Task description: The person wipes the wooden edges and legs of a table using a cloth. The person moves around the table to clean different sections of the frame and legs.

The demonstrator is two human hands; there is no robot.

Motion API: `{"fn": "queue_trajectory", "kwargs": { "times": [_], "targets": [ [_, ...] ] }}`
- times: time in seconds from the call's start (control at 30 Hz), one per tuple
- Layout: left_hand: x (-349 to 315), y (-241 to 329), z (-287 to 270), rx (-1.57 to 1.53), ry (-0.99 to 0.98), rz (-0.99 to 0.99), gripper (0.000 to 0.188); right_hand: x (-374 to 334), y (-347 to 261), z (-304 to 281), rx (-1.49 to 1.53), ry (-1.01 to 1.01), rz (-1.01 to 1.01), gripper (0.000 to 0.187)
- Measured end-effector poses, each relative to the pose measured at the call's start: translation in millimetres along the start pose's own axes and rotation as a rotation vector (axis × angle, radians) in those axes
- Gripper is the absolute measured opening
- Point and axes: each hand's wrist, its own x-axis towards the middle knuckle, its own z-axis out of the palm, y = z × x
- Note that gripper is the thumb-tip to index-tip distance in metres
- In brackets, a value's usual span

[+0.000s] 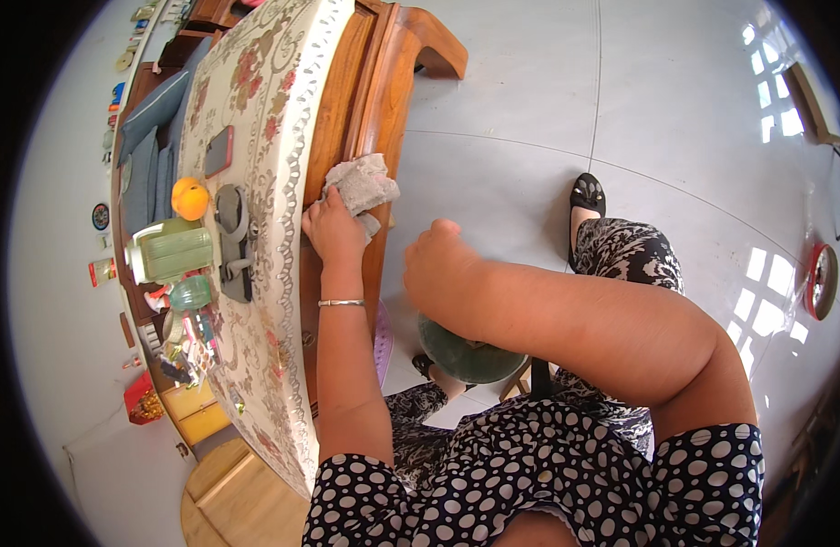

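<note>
My left hand [336, 228] grips a crumpled grey cloth [363, 185] and presses it against the wooden side [347, 105] of the table. Part of the cloth pokes out below the fingers, near the lower rail. To the right of it, over the floor, hangs my right hand [441, 267], closed with the fingers curled under. Whatever it may hold is hidden from this view. Below that hand and forearm is a round dark-green surface [470, 354], partly covered by the arm.
A floral tablecloth [256, 118] with a lace edge covers the table. On it lie a phone [219, 151], an orange fruit [190, 199], a jug of pale green liquid [172, 251] and a spray bottle [190, 292]. A lilac plastic rim [383, 337] shows beside the left forearm.
</note>
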Motion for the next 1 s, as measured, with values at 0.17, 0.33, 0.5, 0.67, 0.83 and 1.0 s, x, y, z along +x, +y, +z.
{"fn": "queue_trajectory", "kwargs": {
  "times": [0.17, 0.33, 0.5, 0.67, 0.83, 1.0],
  "targets": [
    [4, 17, -30, -0.146, -0.370, -0.172, 0.047, 4, 2, 9, -0.002, 0.071, 0.058, 0.045],
    [-65, 21, 23, -0.567, -0.209, 0.020, 0.052, 2, -5, 14, -0.081, 0.155, 0.054, 0.042],
    [-48, 24, 1, -0.641, 0.077, 0.005, 0.055, 10, -6, 14, -0.095, 0.068, 0.056, 0.043],
    [0, 32, -45, -0.253, 0.404, 0.123, 0.059, 7, -1, 7, 0.001, 0.057, 0.052, 0.043],
    [1, 16, 13, -0.116, 0.162, 0.177, 0.043, 8, -7, 3, -0.021, 0.048, 0.030, 0.041],
    [-2, 28, 42, -0.103, 0.166, 0.172, 0.034, 3, -18, 11, -0.058, 0.103, 0.032, 0.042]
  ]
}}
